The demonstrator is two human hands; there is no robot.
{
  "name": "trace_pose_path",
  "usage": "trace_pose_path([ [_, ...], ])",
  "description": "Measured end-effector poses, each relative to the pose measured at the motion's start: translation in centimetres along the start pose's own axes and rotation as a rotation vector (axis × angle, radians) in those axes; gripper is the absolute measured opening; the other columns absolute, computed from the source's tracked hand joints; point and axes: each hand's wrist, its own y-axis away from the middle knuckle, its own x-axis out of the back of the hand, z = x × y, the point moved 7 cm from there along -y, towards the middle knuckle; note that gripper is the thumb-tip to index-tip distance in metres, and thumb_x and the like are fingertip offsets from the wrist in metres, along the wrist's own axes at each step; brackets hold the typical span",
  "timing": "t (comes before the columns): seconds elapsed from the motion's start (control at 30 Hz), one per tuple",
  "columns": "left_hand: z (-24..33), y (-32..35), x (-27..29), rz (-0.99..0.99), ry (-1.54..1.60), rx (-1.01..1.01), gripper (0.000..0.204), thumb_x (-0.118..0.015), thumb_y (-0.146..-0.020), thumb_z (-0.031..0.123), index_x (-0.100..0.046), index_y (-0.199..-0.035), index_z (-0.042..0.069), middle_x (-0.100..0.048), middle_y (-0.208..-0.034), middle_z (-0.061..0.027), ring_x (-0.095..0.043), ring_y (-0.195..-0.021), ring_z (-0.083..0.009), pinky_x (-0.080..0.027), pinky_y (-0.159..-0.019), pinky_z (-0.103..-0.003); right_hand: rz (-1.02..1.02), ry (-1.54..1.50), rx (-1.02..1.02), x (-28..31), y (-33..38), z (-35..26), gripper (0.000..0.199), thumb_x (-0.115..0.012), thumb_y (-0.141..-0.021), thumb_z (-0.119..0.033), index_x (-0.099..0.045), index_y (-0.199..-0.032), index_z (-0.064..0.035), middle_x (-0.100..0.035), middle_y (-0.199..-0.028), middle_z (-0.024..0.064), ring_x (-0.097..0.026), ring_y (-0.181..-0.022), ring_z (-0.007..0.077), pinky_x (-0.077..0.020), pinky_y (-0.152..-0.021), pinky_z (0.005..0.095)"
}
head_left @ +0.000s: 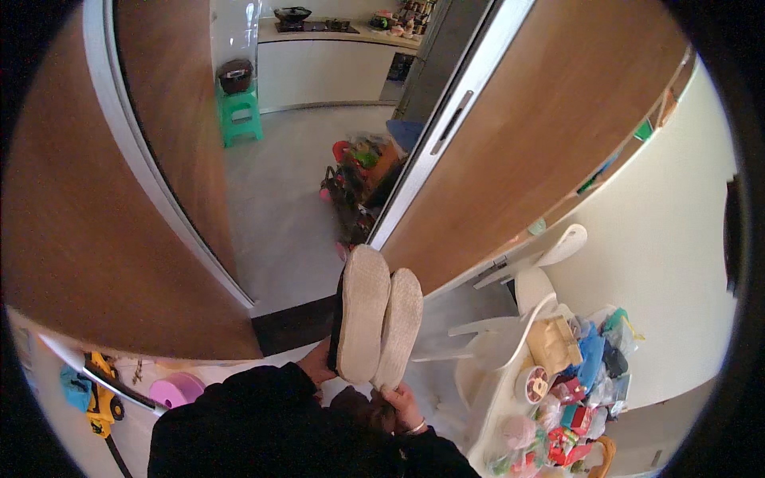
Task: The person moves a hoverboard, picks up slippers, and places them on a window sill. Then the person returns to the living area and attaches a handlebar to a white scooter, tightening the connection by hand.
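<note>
A pair of shoes is held up in front of me, their pale tan soles facing the camera. The left shoe (365, 312) shows a strip of dark upper along its left edge. Beside it, touching, is the right shoe (400, 331), a little lower. My left hand (317, 364) grips the left shoe near its lower end, its fingers partly behind it. With thumb and fingers closed, my right hand (405, 409) grasps the lower end of the right shoe. Dark sleeves cover both forearms.
Brown sliding doors (526, 151) flank an opening to a kitchen with a green stool (239, 115). Bags and toys (362, 171) lie by the doorway. At right, a cluttered white table (498, 398) stands beside white chairs (534, 291). A pink stool (177, 389) is lower left.
</note>
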Motion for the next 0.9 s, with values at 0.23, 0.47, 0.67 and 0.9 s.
trace_pose_path([
  [0.23, 1.1, -8.4, 6.2, 0.239, -0.030, -0.046, 0.067, -0.076, -0.070, 0.016, -0.042, -0.125, 0.001, -0.051, -0.124, -0.0103, -0.048, -0.114, -0.0190, -0.039, -0.096, -0.031, -0.089, 0.362, 0.296, -2.0, -8.7, -10.0, 0.034, -0.059, -0.085, -0.018, -0.051, -0.113, -0.0006, -0.060, -0.087, 0.0049, -0.056, -0.077, 0.0122, -0.0462, -0.070, 0.0264],
  [0.47, -0.3, -16.2, 10.9, 0.036, -0.251, -0.070, 0.072, -0.074, -0.070, 0.025, -0.040, -0.128, 0.000, -0.043, -0.131, -0.0165, -0.041, -0.121, -0.0266, -0.032, -0.101, -0.040, -0.206, 0.334, 0.213, 1.9, -25.0, -15.1, 0.040, -0.056, -0.088, -0.025, -0.051, -0.119, -0.0007, -0.061, -0.099, 0.0076, -0.057, -0.090, 0.0174, -0.0461, -0.080, 0.0308],
  [0.67, 0.5, -19.2, 17.5, 0.401, 0.026, 0.056, 0.076, -0.067, -0.075, 0.033, -0.030, -0.135, 0.006, -0.032, -0.137, -0.0191, -0.034, -0.126, -0.0314, -0.027, -0.104, -0.042, -0.371, 0.741, -0.087, -1.9, -37.0, -13.0, 0.053, -0.057, -0.087, -0.034, -0.047, -0.126, 0.0002, -0.056, -0.119, 0.0122, -0.054, -0.107, 0.0202, -0.0423, -0.090, 0.0317],
  [0.9, 0.5, -23.8, 29.7, 0.661, 0.385, 0.150, 0.062, -0.054, -0.089, 0.027, -0.023, -0.139, 0.008, -0.037, -0.135, -0.0121, -0.037, -0.123, -0.0260, -0.035, -0.100, -0.040, -0.474, 0.889, -0.111, -12.5, -48.8, -16.3, 0.053, -0.056, -0.088, -0.036, -0.047, -0.127, -0.0018, -0.058, -0.117, 0.0118, -0.055, -0.105, 0.0206, -0.0433, -0.089, 0.0319],
])
